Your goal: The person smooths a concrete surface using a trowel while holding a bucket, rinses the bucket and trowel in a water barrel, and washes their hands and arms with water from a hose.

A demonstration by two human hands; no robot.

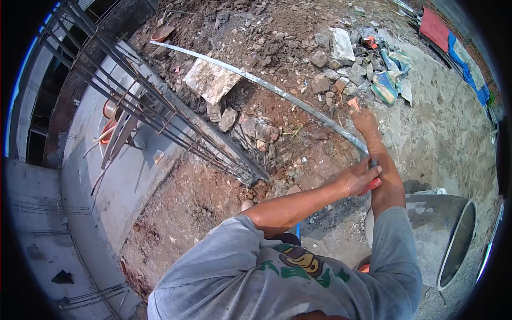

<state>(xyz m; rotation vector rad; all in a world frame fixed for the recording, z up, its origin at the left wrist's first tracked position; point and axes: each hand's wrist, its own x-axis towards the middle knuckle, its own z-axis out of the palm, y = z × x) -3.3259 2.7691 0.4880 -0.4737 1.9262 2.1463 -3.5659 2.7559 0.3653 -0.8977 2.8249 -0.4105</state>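
Note:
My right hand (pixel 365 124) reaches forward, its fingers closed around a small orange-red piece (pixel 353 103) that I cannot identify. My left hand (pixel 358 180) crosses over beside my right forearm. It is closed around a tool with a red handle (pixel 376 184) and a dark part (pixel 374 163) near the thumb; the rest is hidden. A long pale bar (pixel 266 85) runs across the rubble, its near end passing out of sight by my left hand and right forearm. Whether my hand touches the bar, I cannot tell.
A rebar cage (pixel 136 88) lies slanting on the left over a concrete edge. Broken stones (pixel 320 84), a concrete slab (pixel 212 80) and torn sacks (pixel 385 85) are ahead. A large concrete pipe (pixel 426 226) sits close on my right. An orange-brown pan (pixel 162 33) lies far left.

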